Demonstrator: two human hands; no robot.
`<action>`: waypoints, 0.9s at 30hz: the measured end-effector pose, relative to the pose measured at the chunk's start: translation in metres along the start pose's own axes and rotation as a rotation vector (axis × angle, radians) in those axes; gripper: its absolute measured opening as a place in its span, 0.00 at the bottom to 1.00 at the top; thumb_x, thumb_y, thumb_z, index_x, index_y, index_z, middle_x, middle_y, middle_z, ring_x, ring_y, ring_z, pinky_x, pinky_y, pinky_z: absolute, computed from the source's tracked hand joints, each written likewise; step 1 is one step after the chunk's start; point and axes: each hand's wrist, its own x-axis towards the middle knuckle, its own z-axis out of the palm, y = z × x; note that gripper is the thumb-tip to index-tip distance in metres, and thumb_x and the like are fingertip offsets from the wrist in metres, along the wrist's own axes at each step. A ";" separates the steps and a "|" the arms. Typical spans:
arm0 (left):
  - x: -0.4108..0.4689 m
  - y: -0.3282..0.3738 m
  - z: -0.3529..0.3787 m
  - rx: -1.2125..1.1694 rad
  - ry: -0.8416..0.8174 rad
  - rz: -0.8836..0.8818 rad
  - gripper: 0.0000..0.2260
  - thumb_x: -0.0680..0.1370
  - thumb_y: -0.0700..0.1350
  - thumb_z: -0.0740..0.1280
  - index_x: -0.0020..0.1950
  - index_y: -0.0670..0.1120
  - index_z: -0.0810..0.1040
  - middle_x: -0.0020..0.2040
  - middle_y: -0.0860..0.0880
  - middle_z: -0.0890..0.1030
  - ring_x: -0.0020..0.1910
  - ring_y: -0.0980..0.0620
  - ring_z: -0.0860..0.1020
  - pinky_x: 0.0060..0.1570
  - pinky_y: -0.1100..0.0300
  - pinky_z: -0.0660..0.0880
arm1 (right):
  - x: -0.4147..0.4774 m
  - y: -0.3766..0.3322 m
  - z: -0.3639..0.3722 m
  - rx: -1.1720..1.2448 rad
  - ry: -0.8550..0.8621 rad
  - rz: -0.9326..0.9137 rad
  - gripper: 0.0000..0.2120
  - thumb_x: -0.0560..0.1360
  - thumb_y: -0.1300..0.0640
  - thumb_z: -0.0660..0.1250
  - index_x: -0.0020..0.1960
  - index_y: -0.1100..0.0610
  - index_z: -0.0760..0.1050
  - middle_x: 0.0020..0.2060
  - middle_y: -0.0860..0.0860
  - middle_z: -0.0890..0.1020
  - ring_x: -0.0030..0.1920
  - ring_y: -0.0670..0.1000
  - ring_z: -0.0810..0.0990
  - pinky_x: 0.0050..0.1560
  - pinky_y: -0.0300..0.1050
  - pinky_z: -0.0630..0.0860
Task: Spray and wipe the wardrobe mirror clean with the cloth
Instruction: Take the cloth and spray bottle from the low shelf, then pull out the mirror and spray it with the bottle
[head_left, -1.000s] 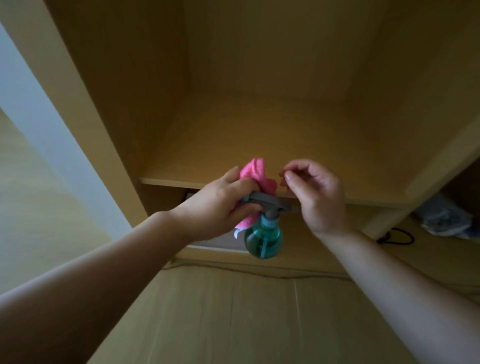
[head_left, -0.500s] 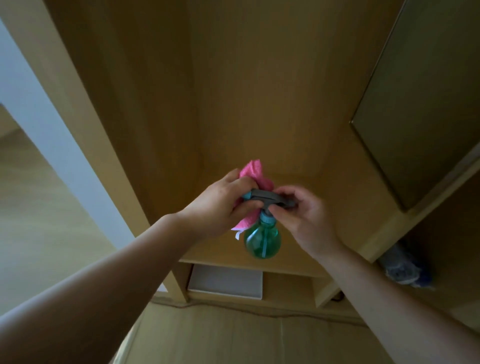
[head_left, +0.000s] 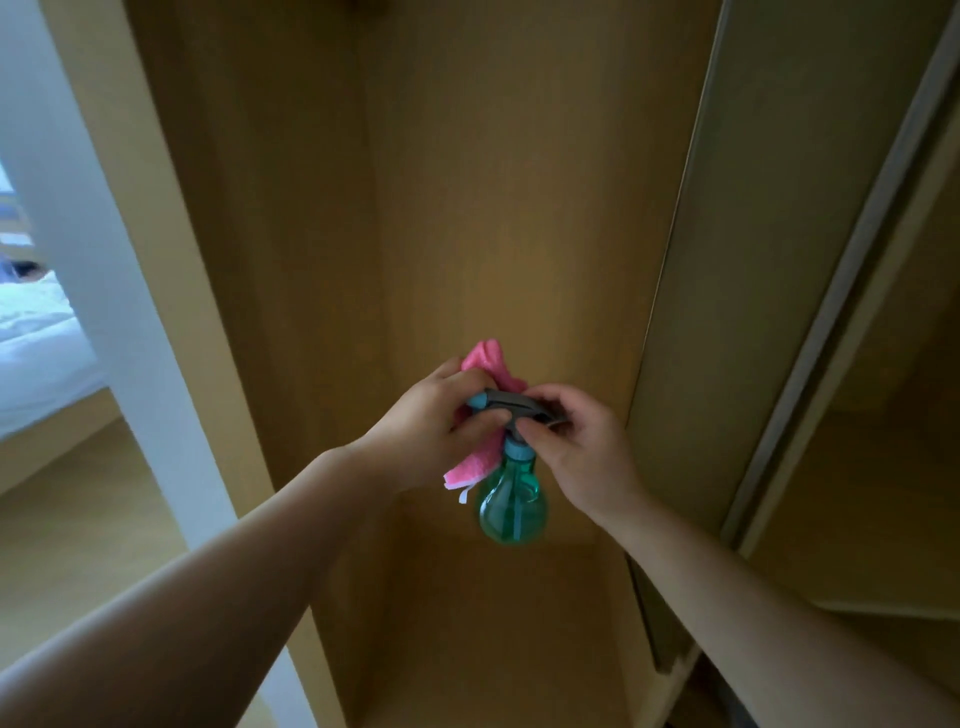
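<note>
Head view, nearest first: 2 bare forearms reach in from the bottom corners and meet at the middle of the frame. The left hand (head_left: 431, 431) has its fingers curled round a pink cloth (head_left: 490, 364) and round the rear of the grey spray head (head_left: 511, 401), gripping both together. One bunched end of the cloth sticks up above the knuckles; the other end hangs below the palm, showing a white edge. The right hand (head_left: 584, 454) pinches the front, nozzle end of the spray head between thumb and bent fingers. The nozzle tip itself is hidden under those fingers. Under the 2 hands hangs the spray bottle (head_left: 511, 506), roughly upright, its round body clear teal, a blue collar at the neck.

Behind the hands stands a tall open wardrobe compartment (head_left: 493, 208) of light wood, dim inside. On its right side a long panel, which looks to be the mirror (head_left: 769, 234), stands edge-on to the camera in a pale metal frame (head_left: 852, 270), near the right hand but apart from it; bottle and cloth do not touch it. Beyond the frame is more wood panelling. Far left, past a white wall edge (head_left: 104, 260), lie a wooden floor (head_left: 78, 519) and a bed (head_left: 36, 353) with white bedding.
</note>
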 end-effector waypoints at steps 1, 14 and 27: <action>0.007 0.014 -0.009 0.008 0.022 0.008 0.07 0.74 0.53 0.65 0.50 0.54 0.78 0.48 0.51 0.74 0.46 0.53 0.75 0.47 0.57 0.76 | 0.007 -0.014 -0.007 -0.023 -0.001 -0.021 0.10 0.74 0.62 0.70 0.51 0.49 0.77 0.48 0.51 0.80 0.49 0.48 0.80 0.51 0.43 0.78; 0.022 0.120 -0.039 0.118 0.150 -0.057 0.02 0.77 0.48 0.67 0.47 0.56 0.75 0.47 0.48 0.76 0.45 0.50 0.76 0.46 0.52 0.77 | 0.019 -0.107 -0.075 -0.159 -0.102 -0.126 0.12 0.74 0.61 0.70 0.57 0.54 0.79 0.50 0.49 0.81 0.50 0.44 0.79 0.52 0.37 0.77; 0.026 0.128 -0.056 0.158 0.086 -0.013 0.08 0.78 0.51 0.65 0.51 0.49 0.79 0.47 0.49 0.76 0.44 0.51 0.76 0.46 0.50 0.77 | 0.012 -0.119 -0.183 -0.499 0.607 0.267 0.22 0.78 0.58 0.65 0.70 0.54 0.65 0.60 0.52 0.76 0.54 0.51 0.79 0.38 0.33 0.70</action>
